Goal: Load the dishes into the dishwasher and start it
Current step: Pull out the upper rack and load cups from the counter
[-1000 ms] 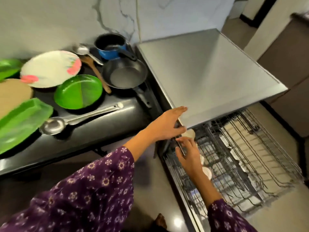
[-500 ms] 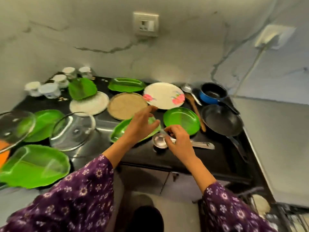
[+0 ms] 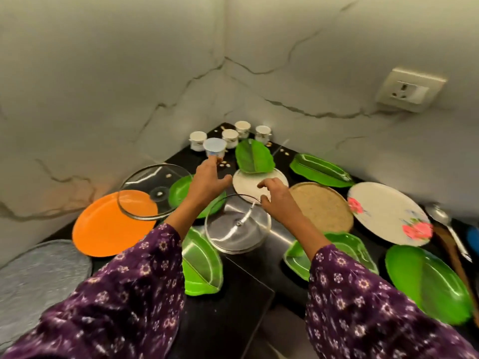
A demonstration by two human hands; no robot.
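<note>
Head view looks down on a black counter [image 3: 248,294] set into a corner of marbled wall, with dishes spread all over it. Left hand [image 3: 207,182] reaches toward the upper middle of the frame, fingers straight and spread apart, gripping nothing; its fingertip lies just at the base of a small blue-lidded tub [image 3: 213,147]. Right hand [image 3: 277,198] hangs beside it over the white round plate [image 3: 248,183], fingers loosely curled and apart from the thumb with nothing between them; whether they touch the rim of the small glass lid [image 3: 237,226] I cannot tell.

Behind the tub stand 4 white cups [image 3: 198,141], with crumbs scattered near them. A green leaf plate [image 3: 255,156] overlaps the far edge of the white round plate. At left, a large glass lid [image 3: 153,193] sits tilted on an orange plate [image 3: 108,226] and a green plate [image 3: 181,190] that the left wrist partly hides. A grey textured disc [image 3: 39,270] fills the lower left.

Right of the hands lie a brown round plate [image 3: 321,206], a floral plate [image 3: 388,213], a long green tray [image 3: 321,169] along the wall and a green oval plate [image 3: 425,278] at lower right. The purple sleeves cover parts of 2 more green trays: one [image 3: 202,263] at centre, one [image 3: 347,244] under the right forearm. A steel ladle [image 3: 440,216] and wooden spoon [image 3: 451,250] lie at the right edge. A wall socket [image 3: 412,89] sits upper right.
</note>
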